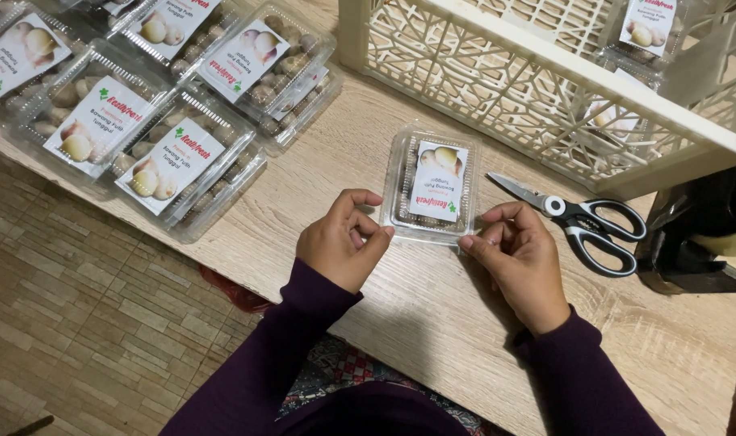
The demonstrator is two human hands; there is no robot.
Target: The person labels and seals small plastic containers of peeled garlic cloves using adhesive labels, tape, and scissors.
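Small clear clamshell pack [433, 186] with a white label lies flat at table [432, 323] centre. Left hand [339, 242] at its 7 o'clock corner, fingertips pressed together, touching the near rim; whether it pinches anything I cannot tell. Right hand [520, 258] at 5 o'clock, fingertips closed against the near right corner. Scissors [582, 222] lie just beside, at 3 o'clock, blades shut. Cream plastic crate [545, 89] at 1 o'clock. Pile of labelled packs [158, 105] at 10 o'clock, well apart.
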